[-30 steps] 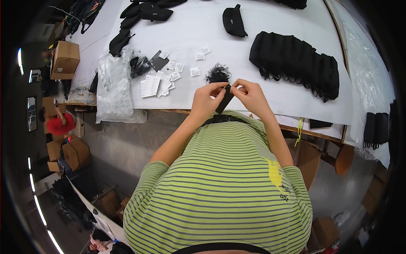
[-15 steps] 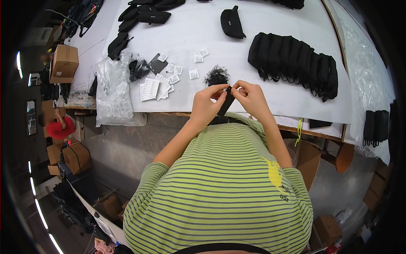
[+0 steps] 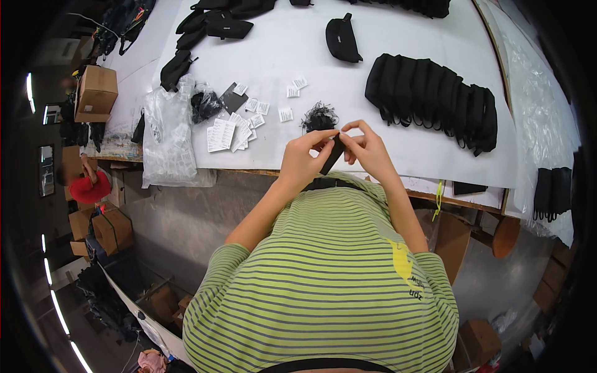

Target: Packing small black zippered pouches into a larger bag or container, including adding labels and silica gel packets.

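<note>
A narrow black fabric piece (image 3: 333,158) hangs between my hands at the table's front edge, its upper end pinched at the fingertips. My left hand (image 3: 302,160) closes thumb and forefinger on that end. My right hand (image 3: 368,151) pinches the same spot from the other side, its forefinger bent. Whatever small detail lies between the fingertips is too small to make out. Just beyond the hands sits a tangled bunch of black cords or threads (image 3: 319,117). Small white printed labels (image 3: 285,114) lie to the left of it.
A row of black pouches (image 3: 429,99) lies at the right, and a single black pouch (image 3: 342,40) farther back. Stacked white label sheets (image 3: 221,135), a clear plastic bag (image 3: 166,137) and more black pouches (image 3: 227,26) are at the left. A person in red (image 3: 91,186) is far left.
My right hand's fingers have shifted at the top of the black piece, the forefinger now arched higher. Both hands stay at the same end. The whole view has moved slightly.
</note>
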A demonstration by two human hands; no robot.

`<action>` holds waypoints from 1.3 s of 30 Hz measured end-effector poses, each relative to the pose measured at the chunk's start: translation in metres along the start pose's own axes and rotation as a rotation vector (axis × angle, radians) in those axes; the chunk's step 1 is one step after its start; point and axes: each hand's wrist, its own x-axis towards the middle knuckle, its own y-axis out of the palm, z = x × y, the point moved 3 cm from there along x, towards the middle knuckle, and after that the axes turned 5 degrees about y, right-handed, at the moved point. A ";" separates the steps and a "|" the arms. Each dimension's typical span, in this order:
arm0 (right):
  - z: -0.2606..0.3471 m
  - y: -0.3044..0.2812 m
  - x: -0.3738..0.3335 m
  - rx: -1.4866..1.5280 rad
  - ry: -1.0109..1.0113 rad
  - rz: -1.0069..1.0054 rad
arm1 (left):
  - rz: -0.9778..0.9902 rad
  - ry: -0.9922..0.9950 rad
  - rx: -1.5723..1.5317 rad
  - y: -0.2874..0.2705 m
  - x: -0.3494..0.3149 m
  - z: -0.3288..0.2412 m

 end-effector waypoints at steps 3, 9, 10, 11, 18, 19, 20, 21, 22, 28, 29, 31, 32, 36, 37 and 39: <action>-0.015 0.001 0.006 0.362 0.063 0.258 | 0.049 -0.046 -0.133 0.002 0.001 0.003; -0.021 0.005 0.009 0.418 0.060 0.319 | 0.141 -0.253 -0.477 0.009 0.001 0.030; -0.021 0.006 0.009 0.434 0.073 0.351 | 0.128 -0.236 -0.468 0.009 0.000 0.035; -0.021 0.007 0.010 0.437 0.066 0.345 | 0.118 -0.220 -0.460 0.010 0.002 0.036; -0.026 -0.003 0.021 0.617 0.075 0.317 | 0.166 -0.129 -0.306 0.025 0.037 0.034; -0.026 -0.009 0.022 0.624 0.076 0.304 | 0.172 -0.149 -0.327 0.029 0.050 0.037; -0.026 -0.014 0.023 0.633 0.082 0.221 | 0.197 -0.159 -0.383 0.035 0.065 0.059; -0.028 -0.021 0.023 0.642 0.091 0.130 | 0.211 -0.178 -0.373 0.040 0.084 0.073; -0.031 -0.028 0.024 0.639 0.111 0.094 | 0.222 -0.195 -0.362 0.046 0.107 0.088; -0.049 -0.050 0.020 0.595 0.161 0.039 | -0.089 -0.565 -0.246 0.072 0.226 0.172; -0.051 -0.053 0.019 0.593 0.181 0.017 | -0.164 -0.573 -0.168 0.078 0.238 0.172; -0.049 -0.054 0.021 0.584 0.192 0.014 | -0.216 -0.559 -0.140 0.081 0.253 0.194; -0.046 -0.054 0.023 0.588 0.197 0.017 | -0.263 -0.480 -0.186 0.079 0.257 0.209; -0.050 -0.059 0.026 0.619 0.204 -0.031 | -0.244 -0.289 -0.029 0.061 0.257 0.209; -0.051 -0.060 0.026 0.624 0.214 -0.033 | -0.195 -0.184 0.039 0.050 0.255 0.204; -0.054 -0.061 0.028 0.601 0.202 -0.024 | -0.010 -0.165 0.069 0.024 0.250 0.202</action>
